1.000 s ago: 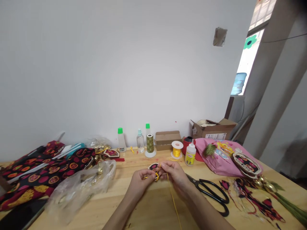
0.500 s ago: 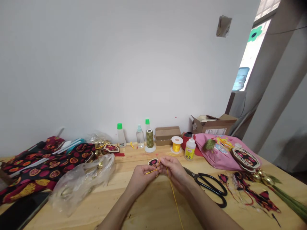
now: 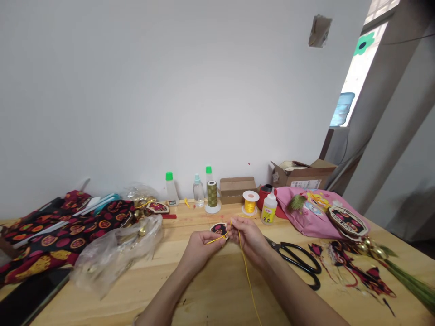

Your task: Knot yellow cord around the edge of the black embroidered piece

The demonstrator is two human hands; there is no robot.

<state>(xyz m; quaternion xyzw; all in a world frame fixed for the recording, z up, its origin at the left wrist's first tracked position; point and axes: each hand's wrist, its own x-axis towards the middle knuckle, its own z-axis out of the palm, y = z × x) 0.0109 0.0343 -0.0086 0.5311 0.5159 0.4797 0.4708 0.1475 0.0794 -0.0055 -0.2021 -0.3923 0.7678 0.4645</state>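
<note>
Both of my hands meet over the middle of the wooden table [image 3: 217, 290]. My left hand [image 3: 201, 248] is closed, pinching a yellow cord [image 3: 245, 267] near its short free end. My right hand [image 3: 247, 238] is closed too, pinching the same cord just beside the left fingers. From there the cord trails down toward me across the table. A small patterned fabric piece [image 3: 218, 228] lies on the table right behind my fingertips.
Black scissors [image 3: 299, 263] lie right of my right hand. Behind stand a yellow cord spool [image 3: 250, 202], an olive thread spool [image 3: 212, 195], a glue bottle [image 3: 269, 209], small bottles and a cardboard box [image 3: 237, 189]. A clear plastic bag [image 3: 115, 254] and patterned cloth [image 3: 61, 235] lie left; a pink bag [image 3: 316, 213] lies right.
The yellow loop between my fingers has been drawn out into a straighter line between the two hands. My hands have stayed together in the same spot. The view has tilted slightly upward.
</note>
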